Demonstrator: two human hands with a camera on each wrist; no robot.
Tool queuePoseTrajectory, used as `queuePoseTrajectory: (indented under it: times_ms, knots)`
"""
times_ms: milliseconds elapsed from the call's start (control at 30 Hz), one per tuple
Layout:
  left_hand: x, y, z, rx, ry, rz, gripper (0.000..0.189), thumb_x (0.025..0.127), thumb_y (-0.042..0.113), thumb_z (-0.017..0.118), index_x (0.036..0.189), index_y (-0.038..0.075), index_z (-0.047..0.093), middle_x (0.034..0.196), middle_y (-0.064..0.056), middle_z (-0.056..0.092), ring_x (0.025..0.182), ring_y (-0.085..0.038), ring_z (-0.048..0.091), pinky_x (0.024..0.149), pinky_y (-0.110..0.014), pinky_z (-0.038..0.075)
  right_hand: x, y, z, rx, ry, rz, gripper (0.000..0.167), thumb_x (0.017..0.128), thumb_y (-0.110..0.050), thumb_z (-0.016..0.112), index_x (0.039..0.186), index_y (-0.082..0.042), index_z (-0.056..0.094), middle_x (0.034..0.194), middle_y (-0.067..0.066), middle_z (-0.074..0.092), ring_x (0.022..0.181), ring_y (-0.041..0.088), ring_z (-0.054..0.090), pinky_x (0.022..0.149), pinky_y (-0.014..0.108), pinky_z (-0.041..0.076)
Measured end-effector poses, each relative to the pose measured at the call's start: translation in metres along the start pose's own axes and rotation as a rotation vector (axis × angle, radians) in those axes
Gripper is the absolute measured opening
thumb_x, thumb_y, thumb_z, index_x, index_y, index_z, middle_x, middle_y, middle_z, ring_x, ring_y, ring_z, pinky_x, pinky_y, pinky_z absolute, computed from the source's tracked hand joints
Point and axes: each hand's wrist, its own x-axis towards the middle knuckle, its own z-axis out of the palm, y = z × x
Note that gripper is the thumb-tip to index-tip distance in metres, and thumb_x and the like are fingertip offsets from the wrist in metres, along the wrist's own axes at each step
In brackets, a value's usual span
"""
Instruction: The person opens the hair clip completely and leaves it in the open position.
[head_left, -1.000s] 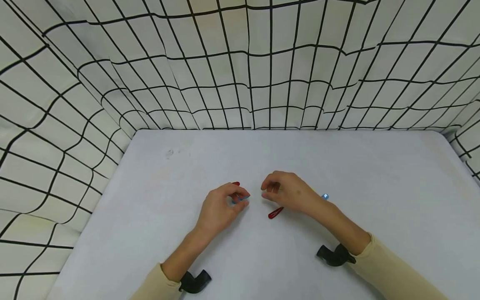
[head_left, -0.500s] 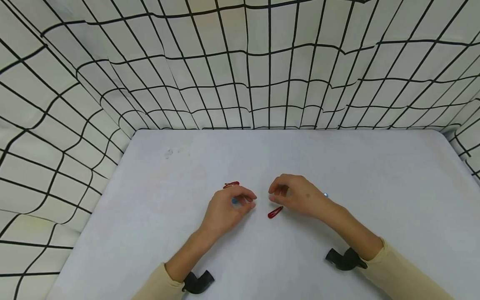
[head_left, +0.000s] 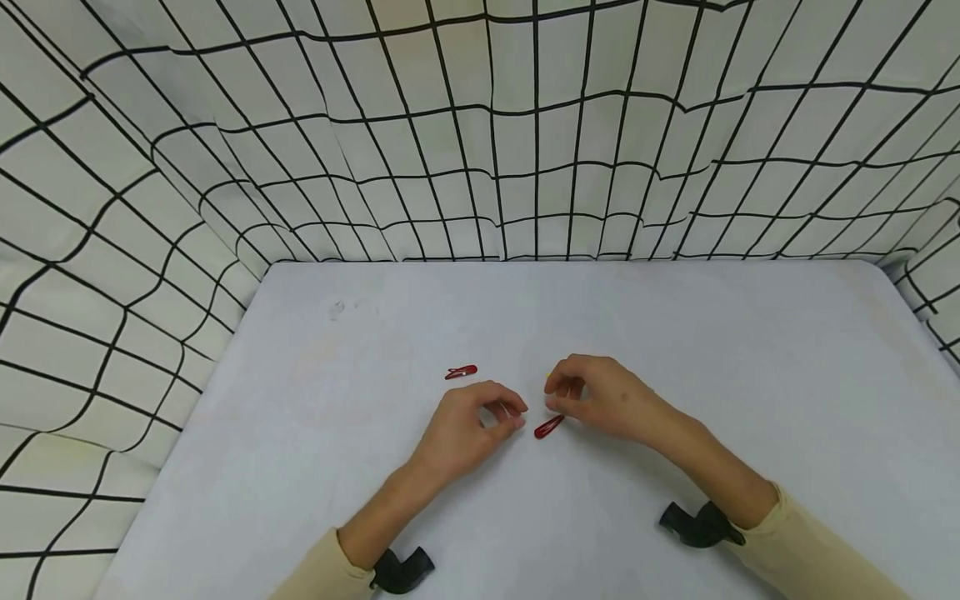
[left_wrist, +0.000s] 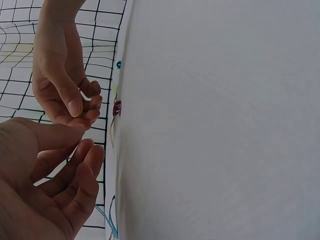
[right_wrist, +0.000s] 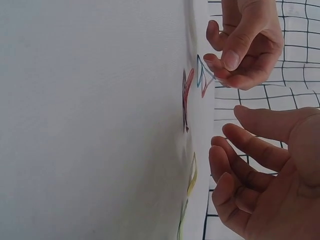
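My left hand [head_left: 468, 425] hovers over the white table with loosely bent fingers and nothing visible between thumb and fingertips. Facing it, my right hand [head_left: 611, 396] hangs with its fingers loosely curved, thumb and index apart in the right wrist view. A red snap hair clip [head_left: 549, 427] lies between the hands, just below the right fingertips. Beyond the left hand lies another red snap hair clip [head_left: 461, 372]. The left hand hides a blue hair clip [right_wrist: 199, 74] from the head view. Near the right hand are a yellow hair clip [right_wrist: 192, 175] and a green one [right_wrist: 182, 222].
The white table [head_left: 337, 467] reaches back to a white wall with black netting [head_left: 450, 142]. Another small blue piece [left_wrist: 119, 64] lies farther off, by the right hand. Black curved mounts [head_left: 401, 572] sit at both wrists, below the beige sleeves.
My left hand has shifted right and slightly nearer, uncovering the far red clip and covering the blue one. My right hand has drawn a little to the right and nearer. The red clips stay put.
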Motion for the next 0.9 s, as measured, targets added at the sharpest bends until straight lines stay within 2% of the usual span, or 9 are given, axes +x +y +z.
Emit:
queuePoseTrajectory:
  times_ms: [200,367,567,900]
  knots:
    - [-0.001,0.001,0.002,0.027,-0.035,0.012,0.013,0.088,0.008,0.081,0.097,0.017,0.079,0.088,0.012,0.075,0.076,-0.001,0.063,0.077,-0.025,0.054,-0.003,0.002,0.000,-0.002,-0.009,0.010,0.008,0.094,-0.020,0.077,0.101,-0.017,0.074,0.090,-0.007,0.068,0.085,0.008,0.059,0.073,0.023,0.049]
    - [-0.002,0.003,0.004,0.019,-0.072,-0.009,0.015,0.088,0.008,0.080,0.099,0.019,0.079,0.089,0.011,0.075,0.078,-0.004,0.064,0.078,-0.024,0.053,-0.006,0.005,0.000,-0.011,-0.014,-0.007,0.006,0.094,-0.020,0.077,0.099,-0.018,0.074,0.090,-0.008,0.068,0.084,0.008,0.058,0.073,0.023,0.049]
    - [-0.001,0.003,0.006,0.038,-0.089,0.001,0.016,0.088,0.008,0.081,0.100,0.019,0.079,0.091,0.011,0.075,0.078,-0.005,0.065,0.075,-0.022,0.053,-0.009,0.007,0.000,-0.011,-0.023,-0.011,0.006,0.094,-0.020,0.077,0.099,-0.019,0.074,0.089,-0.009,0.068,0.084,0.008,0.058,0.074,0.023,0.050]
    - [0.000,0.002,0.010,0.084,-0.111,-0.006,0.013,0.089,0.015,0.082,0.100,0.021,0.078,0.087,0.015,0.072,0.077,-0.001,0.063,0.074,-0.021,0.052,-0.013,0.009,0.002,-0.042,-0.014,-0.038,0.013,0.090,-0.008,0.078,0.101,-0.015,0.074,0.090,-0.010,0.069,0.082,0.005,0.059,0.073,0.022,0.051]
